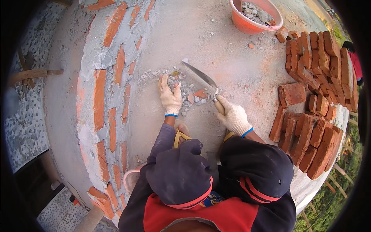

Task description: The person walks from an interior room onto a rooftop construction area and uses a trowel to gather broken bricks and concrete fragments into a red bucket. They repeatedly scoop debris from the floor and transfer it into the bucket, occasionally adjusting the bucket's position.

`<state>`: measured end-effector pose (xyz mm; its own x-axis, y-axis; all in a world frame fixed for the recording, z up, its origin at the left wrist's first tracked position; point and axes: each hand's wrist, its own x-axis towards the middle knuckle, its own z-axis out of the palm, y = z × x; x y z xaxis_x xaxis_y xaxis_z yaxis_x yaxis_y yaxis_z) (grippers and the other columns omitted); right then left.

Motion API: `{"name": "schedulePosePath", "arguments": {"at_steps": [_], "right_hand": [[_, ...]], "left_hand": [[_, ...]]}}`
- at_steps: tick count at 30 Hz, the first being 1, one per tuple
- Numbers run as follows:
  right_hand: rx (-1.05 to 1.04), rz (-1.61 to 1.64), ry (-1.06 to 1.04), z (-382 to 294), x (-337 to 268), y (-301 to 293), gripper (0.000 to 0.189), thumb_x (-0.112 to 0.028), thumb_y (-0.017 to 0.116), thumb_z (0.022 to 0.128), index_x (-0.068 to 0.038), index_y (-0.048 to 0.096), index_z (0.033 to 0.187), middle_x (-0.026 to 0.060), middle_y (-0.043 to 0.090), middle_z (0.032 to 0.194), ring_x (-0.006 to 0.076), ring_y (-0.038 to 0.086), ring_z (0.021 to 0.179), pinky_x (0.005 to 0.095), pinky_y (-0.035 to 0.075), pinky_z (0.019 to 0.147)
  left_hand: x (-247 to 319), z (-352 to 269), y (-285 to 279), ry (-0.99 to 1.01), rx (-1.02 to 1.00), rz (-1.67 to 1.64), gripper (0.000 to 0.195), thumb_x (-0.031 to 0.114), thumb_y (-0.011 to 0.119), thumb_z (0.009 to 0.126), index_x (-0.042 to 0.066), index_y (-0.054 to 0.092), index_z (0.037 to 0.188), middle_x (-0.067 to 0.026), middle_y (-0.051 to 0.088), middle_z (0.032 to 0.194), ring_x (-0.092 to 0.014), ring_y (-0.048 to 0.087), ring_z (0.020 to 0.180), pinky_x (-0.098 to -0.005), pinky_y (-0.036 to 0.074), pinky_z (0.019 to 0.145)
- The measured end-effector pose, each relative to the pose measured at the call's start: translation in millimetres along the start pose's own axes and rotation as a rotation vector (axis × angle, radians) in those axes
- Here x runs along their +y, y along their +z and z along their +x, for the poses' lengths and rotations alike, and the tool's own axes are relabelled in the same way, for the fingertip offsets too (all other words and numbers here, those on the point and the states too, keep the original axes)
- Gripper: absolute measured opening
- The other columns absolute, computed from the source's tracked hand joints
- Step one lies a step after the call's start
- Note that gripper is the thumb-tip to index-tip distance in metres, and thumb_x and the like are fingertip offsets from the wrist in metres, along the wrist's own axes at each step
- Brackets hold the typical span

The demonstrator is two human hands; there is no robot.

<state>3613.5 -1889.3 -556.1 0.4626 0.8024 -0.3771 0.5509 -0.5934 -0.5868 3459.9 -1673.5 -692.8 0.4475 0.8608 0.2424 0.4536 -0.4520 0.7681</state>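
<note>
My right hand (233,116), in a white knit glove with a blue cuff, is closed around the wooden handle of a pointed masonry trowel (203,76). The blade points up and left, its tip beside a pale stone chip. My left hand (171,98), gloved likewise with bare fingertips showing, rests with spread fingers at the left edge of a scatter of gravel and mortar rubble (185,101) on the concrete floor. An orange brick fragment (200,93) lies in that rubble, between my two hands.
A low brick-and-mortar wall (100,98) runs along the left. Stacked red bricks (316,130) stand on the right near the slab's edge. A red plastic basin (247,27) of rubble sits at the top; another basin's rim (129,177) shows beside me. Part of a person (355,62) shows far right.
</note>
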Motion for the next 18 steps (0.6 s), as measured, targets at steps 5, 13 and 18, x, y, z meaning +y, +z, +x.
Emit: {"name": "schedulePosePath", "arguments": {"at_steps": [5,13,18], "right_hand": [[0.113,-0.084,0.142,28.1,8.0,-9.9,0.068,-0.024,0.069,0.084,-0.006,0.045,0.145,0.024,0.07,0.097,0.0423,0.069,0.09,0.0512,0.054,0.078],[-0.024,-0.182,-0.187,51.9,-22.4,-6.4,0.063,-0.021,0.069,0.083,-0.016,0.049,0.143,0.0205,0.07,0.099,0.0399,0.069,0.091,0.0494,0.056,0.078],[-0.024,-0.444,-0.382,152.0,-52.4,-32.6,0.05,-0.02,0.066,0.088,-0.018,0.055,0.137,0.016,0.07,0.097,0.0358,0.07,0.091,0.0465,0.057,0.077]], "left_hand": [[-19.6,1.0,-38.3,-0.214,0.157,0.437,0.078,0.045,0.066,0.091,0.001,0.038,0.148,-0.0329,0.042,0.146,-0.049,0.034,0.14,-0.0558,0.022,0.119],[-18.1,5.8,-10.0,-0.239,0.016,0.518,0.089,0.054,0.059,0.092,-0.003,0.026,0.152,-0.0366,0.038,0.147,-0.049,0.03,0.143,-0.0542,0.016,0.122],[-15.0,-6.3,-20.3,-0.56,0.19,0.719,0.092,0.056,0.056,0.093,-0.006,0.023,0.152,-0.0372,0.035,0.149,-0.049,0.027,0.144,-0.0548,0.015,0.122]]}}
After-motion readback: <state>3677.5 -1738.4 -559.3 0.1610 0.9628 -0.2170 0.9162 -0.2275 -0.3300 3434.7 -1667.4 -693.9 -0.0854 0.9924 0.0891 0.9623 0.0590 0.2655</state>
